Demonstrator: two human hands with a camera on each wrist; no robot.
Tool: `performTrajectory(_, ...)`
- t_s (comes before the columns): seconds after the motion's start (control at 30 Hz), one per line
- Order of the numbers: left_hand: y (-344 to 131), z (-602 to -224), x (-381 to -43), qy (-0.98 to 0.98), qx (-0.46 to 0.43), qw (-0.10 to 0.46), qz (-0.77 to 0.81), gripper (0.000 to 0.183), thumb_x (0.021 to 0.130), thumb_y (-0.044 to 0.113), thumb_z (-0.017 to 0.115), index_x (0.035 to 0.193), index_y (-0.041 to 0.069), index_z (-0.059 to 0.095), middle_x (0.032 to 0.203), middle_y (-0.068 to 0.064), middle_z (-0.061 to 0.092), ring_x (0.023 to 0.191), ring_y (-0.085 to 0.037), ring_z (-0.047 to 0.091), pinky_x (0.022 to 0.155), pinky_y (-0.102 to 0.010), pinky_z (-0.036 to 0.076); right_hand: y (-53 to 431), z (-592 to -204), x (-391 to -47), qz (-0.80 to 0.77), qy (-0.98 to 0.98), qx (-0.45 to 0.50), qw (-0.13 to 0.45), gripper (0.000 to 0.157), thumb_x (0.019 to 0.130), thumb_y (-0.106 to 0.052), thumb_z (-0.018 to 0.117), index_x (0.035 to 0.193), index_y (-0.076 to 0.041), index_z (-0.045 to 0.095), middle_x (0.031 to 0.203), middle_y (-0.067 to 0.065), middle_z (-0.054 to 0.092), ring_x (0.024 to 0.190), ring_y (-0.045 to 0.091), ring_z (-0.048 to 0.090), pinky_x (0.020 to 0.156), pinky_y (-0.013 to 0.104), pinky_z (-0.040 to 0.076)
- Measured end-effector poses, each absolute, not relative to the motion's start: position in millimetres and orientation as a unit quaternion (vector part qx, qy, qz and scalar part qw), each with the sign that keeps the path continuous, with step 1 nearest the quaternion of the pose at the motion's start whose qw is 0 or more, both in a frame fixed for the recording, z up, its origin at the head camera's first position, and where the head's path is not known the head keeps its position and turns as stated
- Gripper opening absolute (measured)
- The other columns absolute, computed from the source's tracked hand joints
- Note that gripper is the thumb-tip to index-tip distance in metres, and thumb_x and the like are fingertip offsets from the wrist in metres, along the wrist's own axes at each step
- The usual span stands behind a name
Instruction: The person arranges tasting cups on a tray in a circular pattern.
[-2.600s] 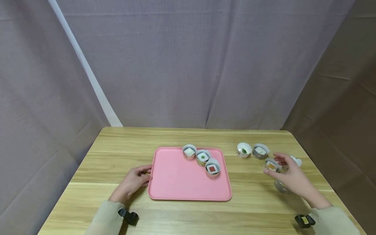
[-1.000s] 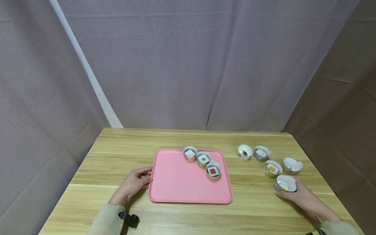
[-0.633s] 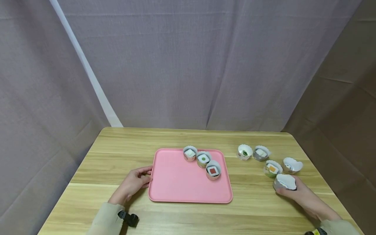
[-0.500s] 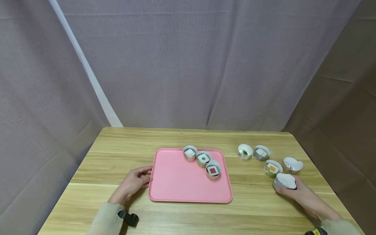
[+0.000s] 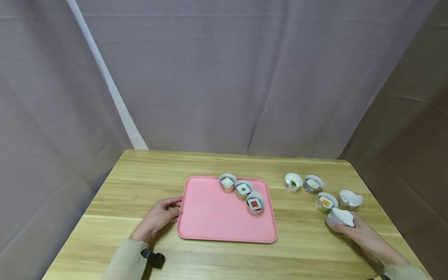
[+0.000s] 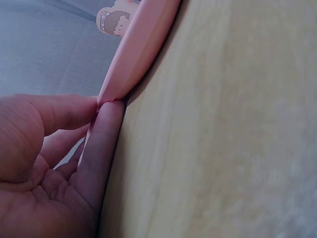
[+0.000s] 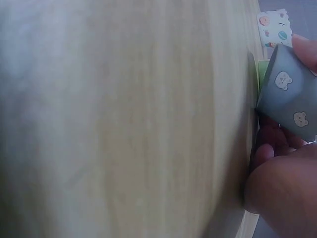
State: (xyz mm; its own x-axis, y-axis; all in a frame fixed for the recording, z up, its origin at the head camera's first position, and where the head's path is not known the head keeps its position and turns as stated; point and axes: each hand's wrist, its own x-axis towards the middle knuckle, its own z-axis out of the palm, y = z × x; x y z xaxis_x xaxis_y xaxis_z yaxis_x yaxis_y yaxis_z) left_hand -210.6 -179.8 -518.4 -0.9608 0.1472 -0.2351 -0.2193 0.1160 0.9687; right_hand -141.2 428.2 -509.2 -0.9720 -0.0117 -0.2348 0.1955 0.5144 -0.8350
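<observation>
My left hand (image 5: 159, 217) pinches the left rim of a pink tray (image 5: 213, 221); in the left wrist view its fingers (image 6: 101, 148) meet at the tray's edge (image 6: 133, 54). On the tray, three paper baking cups touch in a slanting row: one with a white piece (image 5: 228, 182), one with a green-dotted piece (image 5: 243, 189), one with a red-centred piece (image 5: 254, 203). At the right, my right hand (image 5: 365, 235) grips a grey paper baking cup (image 5: 333, 220) printed with bear faces, tilted; its contents are hidden. The right wrist view shows the grey cup (image 7: 287, 94) in my fingers.
Several more paper cups stand at the right: a white one (image 5: 293, 186), a grey one (image 5: 312, 188), a green one with an orange-centred piece (image 5: 322, 207) and a pale one (image 5: 350, 201). All sit on a wooden table (image 5: 157, 175) with curtains behind.
My right hand has come down from above the cups and taken hold of the nearest grey cup. The cup has tilted, hiding the yellow piece inside. My left hand stays at the tray.
</observation>
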Motion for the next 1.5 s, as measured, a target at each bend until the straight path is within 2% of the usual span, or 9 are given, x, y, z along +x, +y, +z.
performTrajectory(0.13,-180.5,-519.7,-211.1,0.74,-0.015,0.136,0.658,0.045,0.09,-0.004,0.06,0.135,0.002,0.056,0.111,-0.016,0.057,0.089,-0.022,0.059,0.074,-0.034,0.058,429.4,-505.6,-138.0,-0.49,0.864,0.059,0.102,0.07,0.097,-0.03,0.059,0.138,0.012,0.021,0.135,0.026,0.035,0.103,0.008,0.048,0.08,0.017,0.044)
performTrajectory(0.37,-183.6,-522.0,-208.9,0.747,-0.02,0.143,0.649,0.045,0.091,-0.003,0.06,0.135,0.003,0.056,0.111,-0.016,0.058,0.089,-0.023,0.059,0.073,-0.034,0.058,425.6,-484.0,-133.7,-0.394,0.917,0.035,0.052,0.067,0.096,-0.037,0.059,0.139,0.008,0.034,0.129,0.024,0.05,0.099,0.004,0.051,0.076,0.018,0.045)
performTrajectory(0.5,-181.2,-519.9,-210.2,0.744,-0.018,0.146,0.652,0.045,0.091,-0.002,0.06,0.135,0.004,0.056,0.112,-0.015,0.057,0.09,-0.022,0.059,0.075,-0.034,0.058,409.0,-463.9,-133.2,-0.359,0.933,0.025,0.015,0.069,0.092,-0.04,0.064,0.137,0.004,0.036,0.122,0.021,0.054,0.097,0.011,0.053,0.074,0.02,0.046)
performTrajectory(0.63,-180.6,-518.7,-210.1,0.743,-0.017,0.146,0.653,0.044,0.092,-0.002,0.059,0.136,0.003,0.055,0.113,-0.016,0.056,0.091,-0.022,0.059,0.076,-0.034,0.057,378.8,-452.4,-139.6,-0.361,0.932,0.002,-0.016,0.064,0.089,-0.039,0.069,0.13,0.001,0.041,0.113,0.017,0.056,0.095,0.02,0.055,0.072,0.024,0.048)
performTrajectory(0.83,-181.2,-519.3,-209.5,0.745,-0.02,0.146,0.651,0.044,0.092,-0.003,0.059,0.135,0.003,0.055,0.112,-0.015,0.056,0.091,-0.023,0.058,0.076,-0.034,0.057,331.4,-454.9,-152.3,-0.356,0.932,-0.039,-0.06,0.068,0.082,-0.04,0.077,0.127,-0.001,0.045,0.113,0.016,0.056,0.101,0.028,0.055,0.082,0.038,0.047)
performTrajectory(0.93,-180.6,-518.9,-209.1,0.744,-0.022,0.144,0.652,0.044,0.092,-0.004,0.059,0.135,0.003,0.056,0.111,-0.015,0.057,0.091,-0.023,0.058,0.075,-0.034,0.057,310.2,-459.2,-156.5,-0.365,0.928,-0.053,-0.053,0.067,0.08,-0.043,0.077,0.125,-0.005,0.046,0.111,0.013,0.058,0.102,0.028,0.056,0.084,0.044,0.047)
performTrajectory(1.03,-179.7,-519.2,-209.3,0.745,-0.02,0.145,0.651,0.044,0.091,-0.004,0.059,0.134,0.004,0.056,0.111,-0.015,0.057,0.091,-0.023,0.059,0.075,-0.034,0.057,290.2,-465.6,-158.8,-0.378,0.922,-0.075,-0.034,0.064,0.079,-0.042,0.078,0.123,-0.009,0.046,0.109,0.008,0.06,0.101,0.024,0.058,0.086,0.044,0.048)
performTrajectory(1.23,-178.8,-519.2,-209.0,0.747,-0.017,0.148,0.648,0.044,0.092,-0.002,0.06,0.135,0.003,0.055,0.113,-0.016,0.057,0.09,-0.022,0.059,0.075,-0.034,0.057,253.2,-476.8,-159.6,-0.395,0.912,-0.108,0.016,0.057,0.076,-0.034,0.083,0.118,-0.016,0.048,0.108,-0.001,0.059,0.1,0.016,0.058,0.09,0.042,0.048)
performTrajectory(1.5,-180.2,-518.6,-209.2,0.747,-0.023,0.142,0.648,0.045,0.091,-0.002,0.061,0.135,0.004,0.056,0.114,-0.015,0.057,0.091,-0.022,0.059,0.075,-0.035,0.058,225.0,-488.4,-159.9,-0.391,0.91,-0.124,0.065,0.057,0.073,-0.029,0.085,0.117,-0.014,0.051,0.107,-0.004,0.058,0.098,0.011,0.057,0.087,0.035,0.05)
